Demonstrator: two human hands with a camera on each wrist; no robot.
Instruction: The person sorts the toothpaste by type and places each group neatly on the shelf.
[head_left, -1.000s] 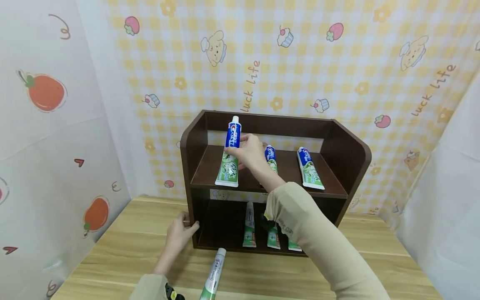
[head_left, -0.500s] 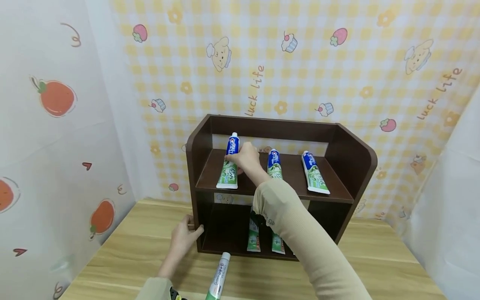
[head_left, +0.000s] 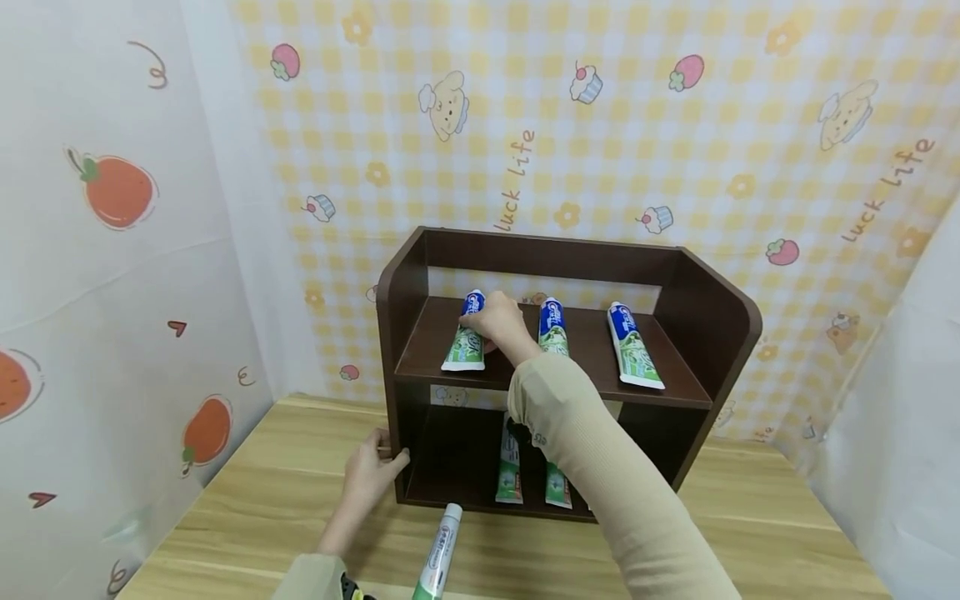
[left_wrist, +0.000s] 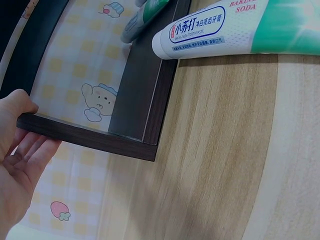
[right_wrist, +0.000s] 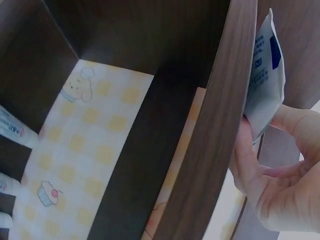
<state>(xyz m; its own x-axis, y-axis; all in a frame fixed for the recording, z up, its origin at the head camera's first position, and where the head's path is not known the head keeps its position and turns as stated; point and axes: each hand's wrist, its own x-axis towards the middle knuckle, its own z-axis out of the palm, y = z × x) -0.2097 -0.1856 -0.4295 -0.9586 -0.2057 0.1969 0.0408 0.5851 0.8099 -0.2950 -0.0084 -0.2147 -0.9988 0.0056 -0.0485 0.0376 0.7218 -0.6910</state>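
Observation:
My right hand (head_left: pixel 501 323) pinches a blue-and-green toothpaste tube (head_left: pixel 463 350) by its sides, at the left of the upper shelf board. Its cap points to the back wall and its flat end lies near the board's front edge. In the right wrist view, the tube's crimped end (right_wrist: pixel 267 80) shows beside the board edge. My left hand (head_left: pixel 367 471) grips the left side panel of the dark brown shelf (head_left: pixel 555 254), thumb inside and fingers outside, as the left wrist view shows too. Two matching tubes, one in the middle (head_left: pixel 553 321) and one at the right (head_left: pixel 633 346), lie on the same board.
Green-and-grey toothpaste tubes (head_left: pixel 509 475) lie in the lower compartment, partly hidden by my right sleeve (head_left: pixel 592 450). A white-and-green baking soda toothpaste tube (left_wrist: pixel 215 32) lies on the wooden table (head_left: pixel 255 500) before the shelf's lower left. Patterned cloth hangs behind and at the sides.
My right hand has lowered the tube from above the upper board down to the board's left part. My left hand keeps its grip on the side panel. The head view has shifted slightly.

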